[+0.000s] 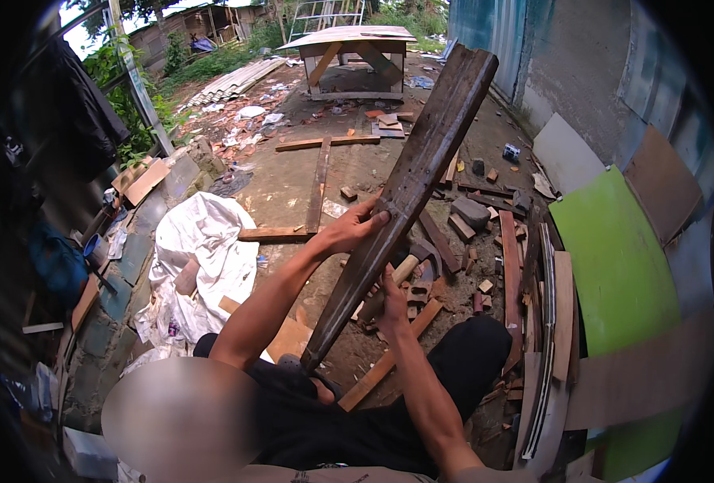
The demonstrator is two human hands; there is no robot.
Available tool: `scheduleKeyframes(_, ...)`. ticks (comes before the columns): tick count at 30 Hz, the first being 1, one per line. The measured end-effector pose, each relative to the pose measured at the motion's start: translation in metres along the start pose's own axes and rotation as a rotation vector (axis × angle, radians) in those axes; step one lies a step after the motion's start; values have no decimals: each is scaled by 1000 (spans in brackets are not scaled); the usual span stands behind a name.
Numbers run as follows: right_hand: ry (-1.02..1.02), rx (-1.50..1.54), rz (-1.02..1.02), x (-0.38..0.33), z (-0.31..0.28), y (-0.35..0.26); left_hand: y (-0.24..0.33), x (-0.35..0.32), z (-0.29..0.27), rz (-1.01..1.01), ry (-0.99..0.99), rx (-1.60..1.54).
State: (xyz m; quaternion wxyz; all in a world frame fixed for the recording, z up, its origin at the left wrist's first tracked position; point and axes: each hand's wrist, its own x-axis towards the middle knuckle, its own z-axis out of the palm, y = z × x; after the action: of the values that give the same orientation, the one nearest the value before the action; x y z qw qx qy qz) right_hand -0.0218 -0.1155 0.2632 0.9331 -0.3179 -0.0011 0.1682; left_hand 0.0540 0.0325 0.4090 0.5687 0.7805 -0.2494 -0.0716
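Observation:
A long dark wooden beam [409, 173] slants up and away to the right in front of me, its narrow lower end near my foot. My left hand [355, 231] grips its left edge, thumb lying on the upper face. Lower down, my right hand [393, 304] is closed at the opposite edge with its thumb against the wood; its fingers are mostly hidden. A pale round wooden handle [406, 269] shows just behind that hand, beside a dark piece I cannot make out. Below lies a lighter wooden strip [395, 354] between my legs.
Joined wooden strips [318, 185] lie on the ground ahead. A white sheet [204, 258] is spread at left. Stones and offcuts [470, 212] litter the right, beside leaning boards, including a green panel [614, 258]. A low wooden table [355, 36] stands farther back.

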Motion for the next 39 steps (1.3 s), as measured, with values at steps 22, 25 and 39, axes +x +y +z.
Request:
scheduleKeyframes(22,240,450,7,-9,-17,28,-66,3,85,-318,196,409)
scheduleKeyframes(25,279,405,36,-5,-30,33,-86,-15,84,-361,-119,408)
scheduleKeyframes(39,643,61,583,-75,-138,57,-248,-119,98,-332,-421,779)
